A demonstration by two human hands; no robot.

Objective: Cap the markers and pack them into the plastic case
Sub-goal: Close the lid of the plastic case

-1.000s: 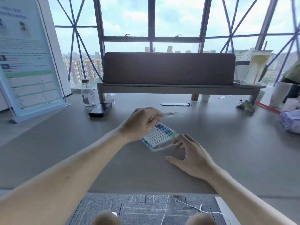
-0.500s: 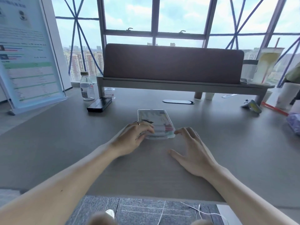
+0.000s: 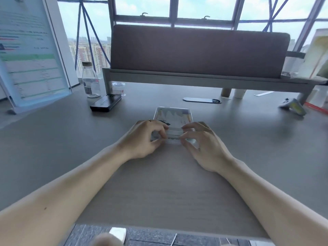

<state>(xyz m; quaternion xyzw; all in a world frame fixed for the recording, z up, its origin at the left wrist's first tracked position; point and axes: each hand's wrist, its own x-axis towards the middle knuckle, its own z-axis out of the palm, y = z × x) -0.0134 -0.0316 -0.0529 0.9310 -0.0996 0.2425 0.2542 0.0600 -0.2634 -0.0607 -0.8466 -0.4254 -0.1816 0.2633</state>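
The clear plastic case (image 3: 173, 115) lies flat on the grey table (image 3: 159, 183) in front of me with its lid down. Through the lid only a printed insert shows; the markers cannot be made out. My left hand (image 3: 145, 137) pinches the case's near left corner with curled fingers and thumb. My right hand (image 3: 200, 142) pinches the near right corner the same way. Both hands hide the case's near edge.
A black phone-like box (image 3: 106, 102), a water bottle (image 3: 90, 80) and a small clear jar (image 3: 118, 87) stand at the back left. A slanted sign board (image 3: 30, 55) is far left. A padded divider (image 3: 197, 52) closes the back. An oval cable port (image 3: 201, 100) lies behind the case.
The case went from open and slanted to lid-down and squared in front of me. My left hand shifted to its near left corner and my right hand came off the table onto the near right corner.
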